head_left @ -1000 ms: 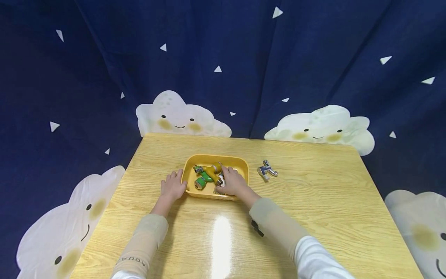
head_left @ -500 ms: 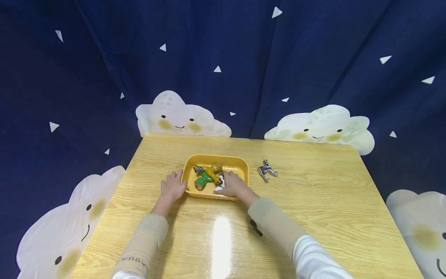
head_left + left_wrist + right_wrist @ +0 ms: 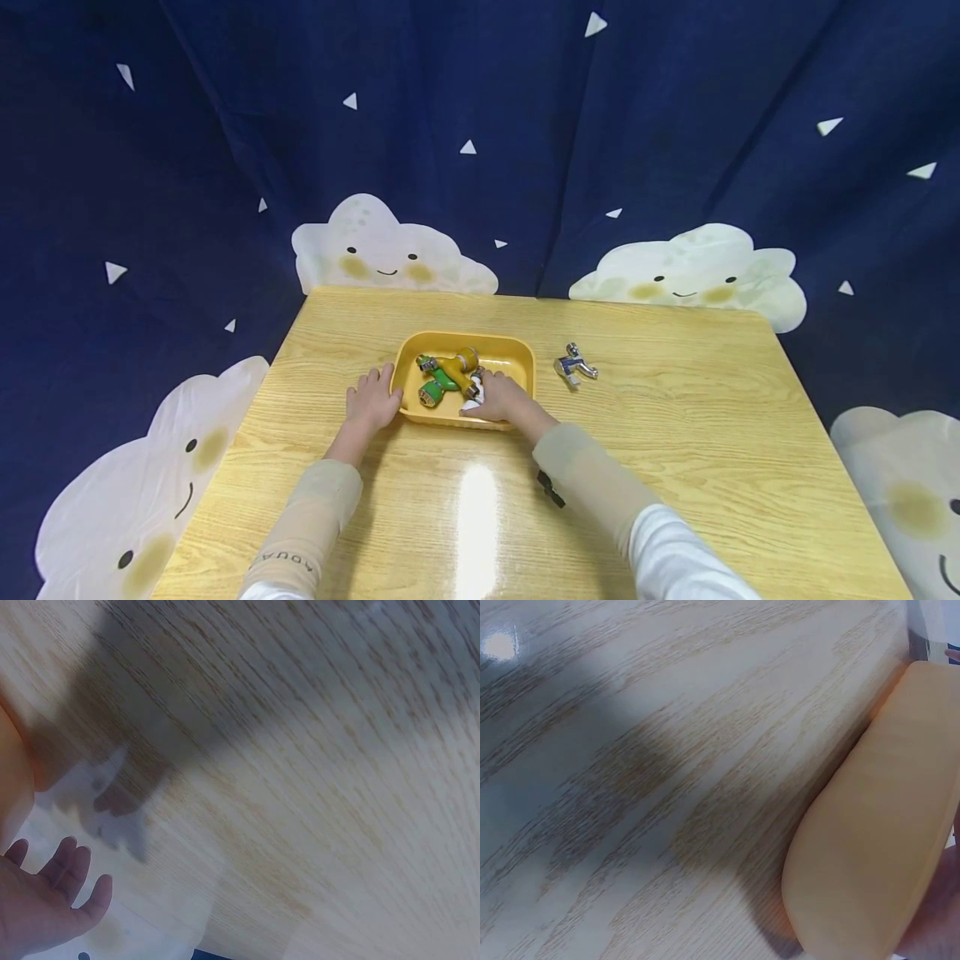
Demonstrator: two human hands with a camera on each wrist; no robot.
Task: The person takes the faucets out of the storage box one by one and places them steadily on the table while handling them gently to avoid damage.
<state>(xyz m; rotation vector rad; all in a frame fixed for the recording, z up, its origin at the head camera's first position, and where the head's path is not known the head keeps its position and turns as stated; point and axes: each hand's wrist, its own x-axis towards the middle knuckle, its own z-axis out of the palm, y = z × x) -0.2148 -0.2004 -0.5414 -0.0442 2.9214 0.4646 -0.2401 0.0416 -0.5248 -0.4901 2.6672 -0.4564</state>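
A shallow yellow tray (image 3: 517,343) stands on the wooden table in the head view. My right hand (image 3: 502,397) reaches into its right half and grips a white tap (image 3: 477,387) with a metal end, mostly covered by the fingers. Beside that, a yellow tap (image 3: 453,367) lies across a green tap (image 3: 433,392). At the tray's left side rests my left hand (image 3: 372,398), thumb side at the rim. In the left wrist view that hand's fingers (image 3: 75,874) are loosely spread. The right wrist view shows the tray's outer wall (image 3: 870,817), hiding most of the right hand.
A chrome tap (image 3: 575,365) lies on the table (image 3: 675,433) to the right of the tray. A dark blue curtain (image 3: 465,75) with white clouds and triangles hangs behind the table and along its sides.
The right hand's fingers have drawn in around the white tap over the last second, and more of its white body shows. The left hand and the tray have stayed put.
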